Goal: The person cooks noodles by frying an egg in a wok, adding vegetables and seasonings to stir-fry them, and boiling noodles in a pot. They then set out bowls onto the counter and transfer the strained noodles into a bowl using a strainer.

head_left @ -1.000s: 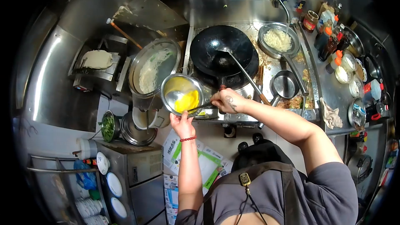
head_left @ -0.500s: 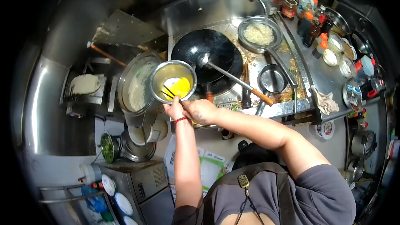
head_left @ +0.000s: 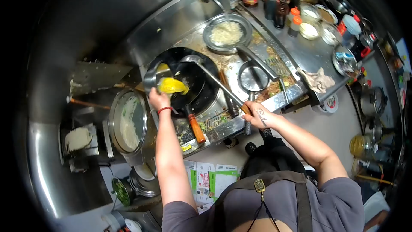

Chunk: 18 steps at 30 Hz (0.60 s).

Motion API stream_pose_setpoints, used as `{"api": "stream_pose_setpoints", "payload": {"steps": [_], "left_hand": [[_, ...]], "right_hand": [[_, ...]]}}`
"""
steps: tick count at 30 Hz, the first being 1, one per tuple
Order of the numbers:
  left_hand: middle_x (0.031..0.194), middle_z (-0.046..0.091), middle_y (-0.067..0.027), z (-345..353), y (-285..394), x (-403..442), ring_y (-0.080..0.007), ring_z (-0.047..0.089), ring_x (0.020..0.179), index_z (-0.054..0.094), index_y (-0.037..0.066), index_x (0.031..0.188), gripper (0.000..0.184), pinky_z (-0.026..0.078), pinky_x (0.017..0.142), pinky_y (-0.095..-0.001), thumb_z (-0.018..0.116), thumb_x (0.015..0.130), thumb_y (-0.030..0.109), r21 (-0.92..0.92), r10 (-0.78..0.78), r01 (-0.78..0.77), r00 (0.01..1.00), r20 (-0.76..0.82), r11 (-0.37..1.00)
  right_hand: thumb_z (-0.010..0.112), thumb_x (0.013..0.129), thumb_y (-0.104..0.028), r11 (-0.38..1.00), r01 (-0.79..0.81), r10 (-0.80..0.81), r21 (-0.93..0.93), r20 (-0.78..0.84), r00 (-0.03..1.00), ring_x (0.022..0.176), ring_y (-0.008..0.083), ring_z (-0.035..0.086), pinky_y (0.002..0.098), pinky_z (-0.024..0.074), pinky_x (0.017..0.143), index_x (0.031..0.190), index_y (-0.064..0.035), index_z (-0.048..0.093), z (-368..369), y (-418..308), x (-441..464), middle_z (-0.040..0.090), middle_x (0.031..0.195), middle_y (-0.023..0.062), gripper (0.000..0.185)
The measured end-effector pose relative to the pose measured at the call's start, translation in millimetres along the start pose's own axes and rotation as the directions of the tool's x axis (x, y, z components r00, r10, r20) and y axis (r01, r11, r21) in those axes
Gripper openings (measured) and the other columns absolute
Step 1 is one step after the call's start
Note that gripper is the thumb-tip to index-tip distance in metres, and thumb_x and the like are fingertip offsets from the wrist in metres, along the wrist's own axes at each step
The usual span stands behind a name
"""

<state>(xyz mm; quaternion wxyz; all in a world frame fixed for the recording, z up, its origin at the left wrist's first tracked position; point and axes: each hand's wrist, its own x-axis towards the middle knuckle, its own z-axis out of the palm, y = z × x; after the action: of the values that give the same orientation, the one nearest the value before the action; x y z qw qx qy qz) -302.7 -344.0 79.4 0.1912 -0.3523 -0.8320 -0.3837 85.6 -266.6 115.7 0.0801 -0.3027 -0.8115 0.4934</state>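
My left hand (head_left: 159,99) grips a steel bowl (head_left: 151,77) by its edge, tipped to the right over the black wok (head_left: 198,85). Yellow beaten egg (head_left: 172,85) slides over the bowl's lip into the wok. My right hand (head_left: 259,116) is wrapped round the wooden end of a long steel ladle (head_left: 216,81), whose head lies at the wok's far side. The wok's own wooden handle (head_left: 196,129) points toward me, untouched. Whether the chopsticks are still at the bowl is unclear.
Behind and right of the wok rests a strainer of noodles (head_left: 226,33), with a small pan (head_left: 253,77) nearer me. A large pot (head_left: 128,122) of pale, cloudy contents stands left. Sauce bottles (head_left: 281,13), seasoning bowls (head_left: 309,31) and a cloth (head_left: 318,80) occupy the right counter.
The bowl has moved left and tilted over the wok, and its egg now pours out. My right hand has left the bowl and taken hold of the ladle. The view has turned.
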Motion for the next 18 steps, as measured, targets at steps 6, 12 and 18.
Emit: {"api": "stream_pose_setpoints", "payload": {"steps": [6, 12, 18], "left_hand": [[0.084, 0.062, -0.0166, -10, 20, 24, -0.0263, 0.060, 0.072, 0.054, -0.006, 0.085, 0.021, 0.049, 0.066, -0.0381, 0.061, 0.067, -0.001, -0.605, -0.765, 0.544, 0.618, -0.179, 0.581], [0.074, 0.059, -0.0140, -8, -1, 20, -0.0261, 0.059, 0.079, 0.052, -0.006, 0.072, 0.004, 0.050, 0.081, -0.0443, 0.055, 0.072, -0.002, -0.850, -0.799, 0.290, 0.305, 0.518, -0.441], [0.085, 0.061, -0.0148, 38, 244, -34, -0.0272, 0.061, 0.080, 0.056, -0.005, 0.086, 0.010, 0.051, 0.080, -0.0407, 0.056, 0.076, -0.002, -0.567, -0.257, 0.672, 0.510, 0.821, -0.477]], "right_hand": [[0.052, 0.069, -0.002, 0.997, 0.030, -0.019, -0.066, 0.156, 0.988, 0.079, 0.0393, 0.059, 0.0409, 0.0473, 0.070, 0.095, 0.0079, 0.051, -60, -34, -43, 0.058, 0.078, 0.0273, 0.028], [0.056, 0.066, -0.002, 0.926, 0.173, -0.116, -0.337, 0.180, 0.977, 0.074, 0.0344, 0.062, 0.0412, 0.0506, 0.064, 0.090, 0.0058, 0.056, -3, 3, 12, 0.060, 0.078, 0.0228, 0.025], [0.056, 0.070, -0.005, 0.978, 0.061, -0.039, -0.201, 0.111, 0.993, 0.079, 0.0356, 0.061, 0.0399, 0.0504, 0.070, 0.109, 0.0036, 0.049, 24, 40, 38, 0.059, 0.084, 0.0232, 0.041]]}}
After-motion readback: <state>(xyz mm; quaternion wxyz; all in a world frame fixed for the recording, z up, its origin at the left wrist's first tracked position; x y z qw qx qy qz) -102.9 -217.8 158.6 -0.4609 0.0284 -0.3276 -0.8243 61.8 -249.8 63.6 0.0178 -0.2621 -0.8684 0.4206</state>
